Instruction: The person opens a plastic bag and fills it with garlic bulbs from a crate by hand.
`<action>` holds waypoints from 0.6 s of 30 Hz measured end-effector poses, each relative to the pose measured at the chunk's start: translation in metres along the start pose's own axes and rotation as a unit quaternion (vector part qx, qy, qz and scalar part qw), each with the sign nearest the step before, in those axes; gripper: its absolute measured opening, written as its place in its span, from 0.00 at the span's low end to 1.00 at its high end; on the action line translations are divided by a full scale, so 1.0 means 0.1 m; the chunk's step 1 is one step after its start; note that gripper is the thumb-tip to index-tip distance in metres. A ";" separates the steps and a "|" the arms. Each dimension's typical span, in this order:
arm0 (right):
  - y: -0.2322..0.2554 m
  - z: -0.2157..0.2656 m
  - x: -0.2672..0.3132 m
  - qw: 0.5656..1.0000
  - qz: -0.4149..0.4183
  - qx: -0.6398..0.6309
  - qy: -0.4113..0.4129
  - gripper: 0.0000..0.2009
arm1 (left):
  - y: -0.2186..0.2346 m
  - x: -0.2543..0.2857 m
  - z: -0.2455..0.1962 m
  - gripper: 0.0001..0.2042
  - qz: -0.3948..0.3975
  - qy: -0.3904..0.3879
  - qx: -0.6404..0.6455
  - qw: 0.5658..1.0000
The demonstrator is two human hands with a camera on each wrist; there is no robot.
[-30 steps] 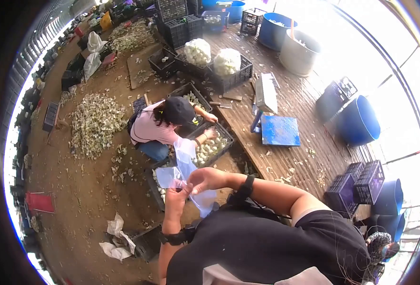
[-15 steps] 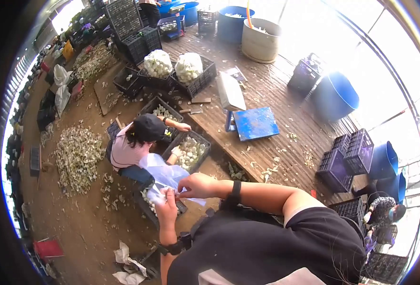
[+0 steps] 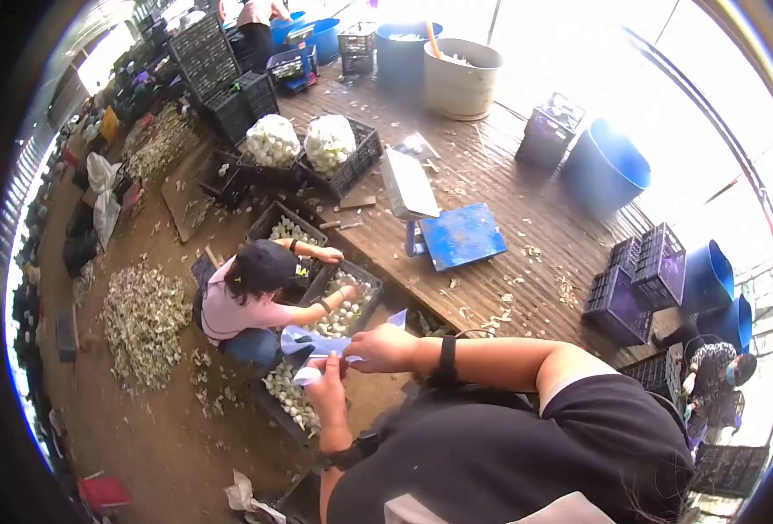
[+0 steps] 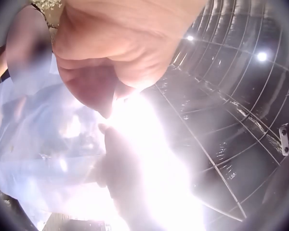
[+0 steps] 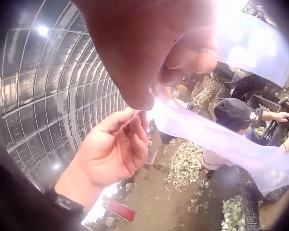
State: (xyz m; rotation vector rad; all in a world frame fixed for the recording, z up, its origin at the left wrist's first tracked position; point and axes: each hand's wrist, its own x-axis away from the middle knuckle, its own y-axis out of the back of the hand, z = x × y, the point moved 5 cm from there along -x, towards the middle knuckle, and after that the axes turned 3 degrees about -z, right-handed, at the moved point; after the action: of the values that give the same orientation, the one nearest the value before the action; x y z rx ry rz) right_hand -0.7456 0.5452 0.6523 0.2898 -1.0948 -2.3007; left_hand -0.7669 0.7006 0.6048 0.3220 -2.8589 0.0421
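Observation:
A thin, translucent plastic bag point(image 3: 303, 339) is stretched between my hands in front of my chest. My left hand point(image 3: 327, 391) pinches its edge between thumb and fingertips. Close beside it, my right hand point(image 3: 379, 349) pinches the bag too, the two sets of fingertips nearly meeting. In the right wrist view a twisted strip of the plastic point(image 5: 216, 134) trails away from the fingers. Glare washes out much of the left wrist view. Below the hands, a black crate point(image 3: 275, 417) holds pale bulb-like vegetables point(image 3: 290, 397).
A crouching person point(image 3: 245, 301) in a cap reaches into another crate of pale vegetables point(image 3: 338, 314). On the wooden platform point(image 3: 386, 262) stand a blue-topped scale point(image 3: 462, 236), two filled bags point(image 3: 330, 144) in crates, and several tubs. Trimmings point(image 3: 146, 323) are heaped on the floor.
The head view has swung, shifting the scene left and then slightly down. The bag, hanging below and beyond my hands before, now spreads sideways beyond them. My hands stay close together on it.

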 end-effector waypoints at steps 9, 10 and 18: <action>-0.15 -0.24 0.01 0.998 -0.019 0.048 0.022 0.09 | -0.23 -0.01 0.10 0.10 0.024 -0.078 -0.058 0.995; -0.11 -0.26 0.02 0.999 -0.048 0.014 0.016 0.08 | -0.31 0.02 0.00 0.10 0.039 -0.088 -0.056 0.994; 0.25 -0.38 0.05 0.975 -0.165 -0.145 -0.016 0.10 | -0.38 0.06 -0.12 0.17 0.154 -0.021 -0.002 0.988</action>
State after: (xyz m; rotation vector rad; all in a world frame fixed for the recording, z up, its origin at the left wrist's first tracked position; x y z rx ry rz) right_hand -0.7239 0.5052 0.6476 0.3407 -0.7515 -2.7280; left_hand -0.7611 0.6628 0.6181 -0.1223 -2.9232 0.0893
